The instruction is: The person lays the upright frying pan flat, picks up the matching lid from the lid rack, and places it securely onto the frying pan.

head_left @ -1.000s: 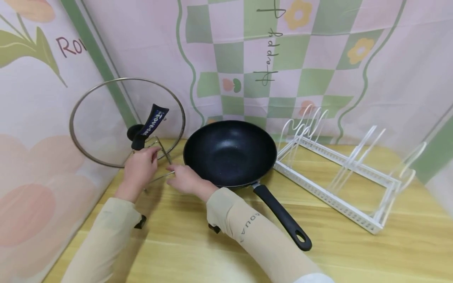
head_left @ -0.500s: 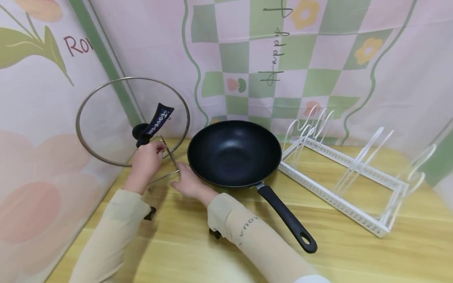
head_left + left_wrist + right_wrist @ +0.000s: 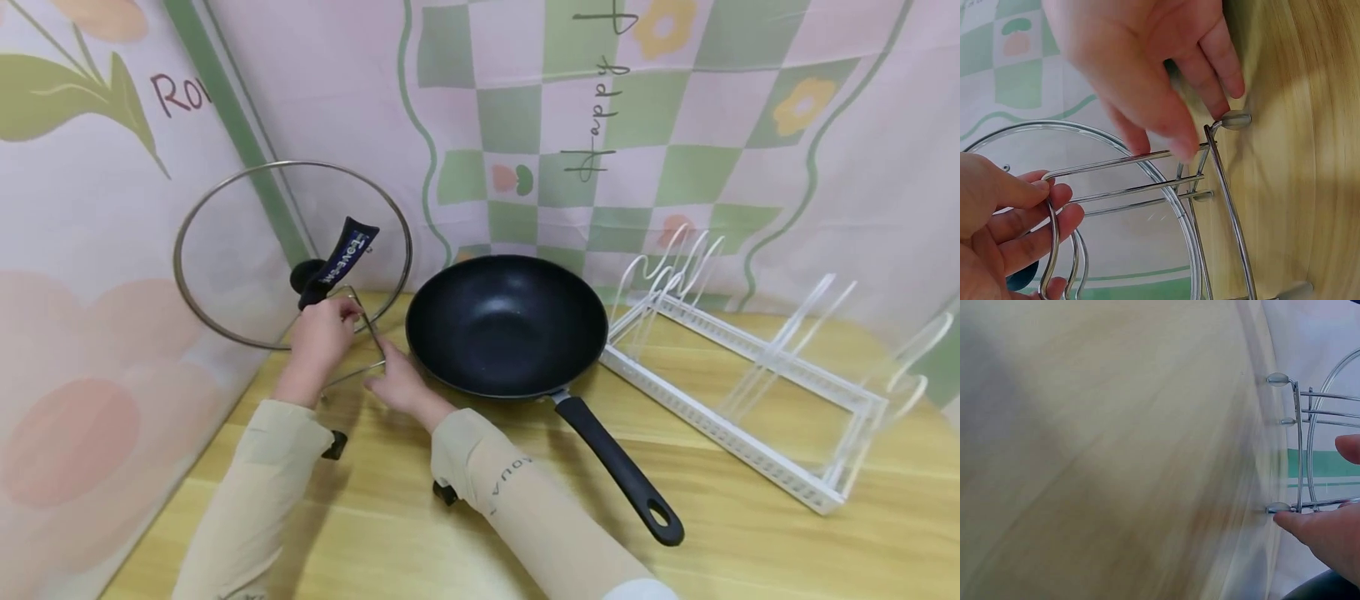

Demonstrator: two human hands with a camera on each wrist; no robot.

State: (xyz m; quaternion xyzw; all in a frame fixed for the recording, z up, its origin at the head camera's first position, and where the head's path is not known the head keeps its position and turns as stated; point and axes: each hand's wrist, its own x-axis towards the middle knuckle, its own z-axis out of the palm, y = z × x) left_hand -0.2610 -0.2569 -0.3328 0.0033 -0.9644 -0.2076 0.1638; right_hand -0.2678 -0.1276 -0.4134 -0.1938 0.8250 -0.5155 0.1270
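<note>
A glass lid [image 3: 198,242] with a steel rim and a black handle [image 3: 348,254] stands upright, slotted in a metal wire lid rack [image 3: 367,321]. My left hand [image 3: 322,337] grips the rack's curved upper wires; in the left wrist view its thumb and fingers [image 3: 1035,190] wrap one loop. My right hand [image 3: 401,383] is at the rack's near side, between it and the black wok [image 3: 502,325]. Its fingers are mostly straight and touch the wire near a clear foot [image 3: 1235,120]. In the right wrist view the thumb [image 3: 1349,449] stands apart from the fingers.
The wok's long black handle [image 3: 618,467] points toward the front right. A white rack [image 3: 720,429] with upright dividers stands on the wooden table [image 3: 390,525] at the right. Patterned cloth walls [image 3: 525,108] enclose the back and left.
The head view has turned slightly, so everything sits farther right. The right hand has shifted a little left relative to the wok. The left hand keeps its grip on the rack; lid and rack stay put.
</note>
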